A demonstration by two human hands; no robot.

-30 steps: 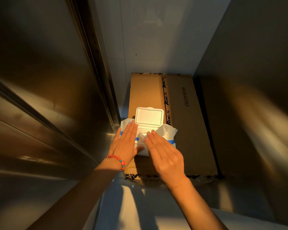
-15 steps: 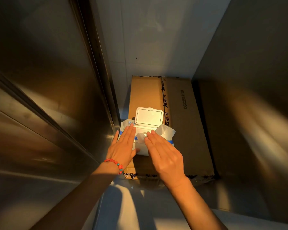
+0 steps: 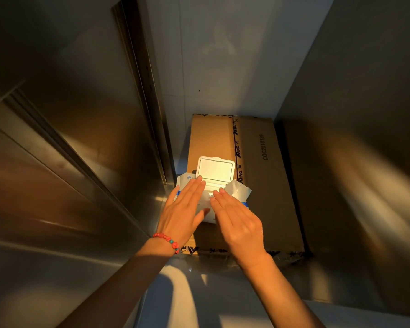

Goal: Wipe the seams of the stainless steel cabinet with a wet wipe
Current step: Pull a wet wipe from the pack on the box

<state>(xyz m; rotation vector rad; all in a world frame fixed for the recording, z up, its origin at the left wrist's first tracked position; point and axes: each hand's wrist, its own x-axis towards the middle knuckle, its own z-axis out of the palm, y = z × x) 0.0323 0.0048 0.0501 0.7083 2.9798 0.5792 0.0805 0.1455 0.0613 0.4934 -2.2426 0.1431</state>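
— Hands first: where are they?
— Left hand (image 3: 184,210) and right hand (image 3: 238,221) lie flat, fingers straight, gripping nothing, on the wet wipe pack (image 3: 207,202).
— Pack open?
— Yes, its white lid (image 3: 215,171) stands up. It sits on a cardboard box (image 3: 265,185), just beside the stainless steel cabinet (image 3: 69,138).

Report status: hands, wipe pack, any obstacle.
Left hand flat on wet wipe pack, right hand flat, fingertips at opening. Lid open. No wipe pulled yet. Nothing in the way.
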